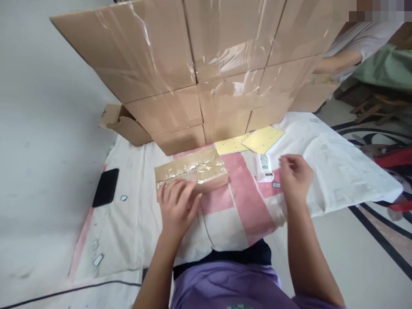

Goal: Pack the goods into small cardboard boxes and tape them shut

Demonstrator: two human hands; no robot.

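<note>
A taped cardboard box (pixel 193 169) lies flat on the cloth-covered table in front of me. My left hand (pixel 178 199) rests on its near edge with the fingers spread over the top. To the right, my right hand (pixel 294 174) is raised over the table, fingers curled and thumb and forefinger pinched together. Whether something small is between them I cannot make out. Just left of that hand sits a small white device (pixel 264 168) with a pale strip on top. A tiny blue-edged label (pixel 276 185) lies beside it.
A wall of taped cardboard boxes (pixel 225 81) stands behind. Yellow sheets (pixel 262 139) lie at its foot. An open carton (pixel 128 126) stands at back left, a black phone-like slab (pixel 106 187) at left. Another person's arm (pixel 341 61) reaches toward a carton at right.
</note>
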